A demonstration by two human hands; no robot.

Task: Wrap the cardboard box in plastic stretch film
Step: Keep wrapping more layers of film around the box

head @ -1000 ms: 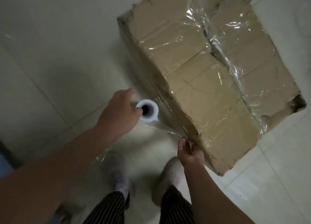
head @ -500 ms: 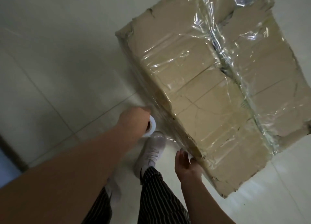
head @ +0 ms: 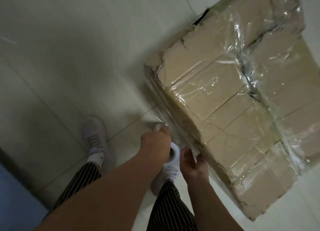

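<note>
A large brown cardboard box (head: 230, 119) stands on the floor at the right, its top and near side covered in shiny clear stretch film (head: 174, 126). My left hand (head: 155, 142) grips the white film roll (head: 174, 153) close to the box's near side, with film running from the roll to the box. My right hand (head: 194, 164) is just right of the roll, fingers straight, against the filmed side of the box near its lower edge.
Pale tiled floor (head: 72, 60) spreads to the left and behind. My legs in striped trousers and white shoes (head: 95, 138) stand below the hands, one shoe under the roll. A dark blue-grey edge (head: 13, 187) lies at the lower left.
I have stepped along the box's side, so the box now sits further right in view. My left hand carried the roll along the side, next to my right hand, which stays on the film.
</note>
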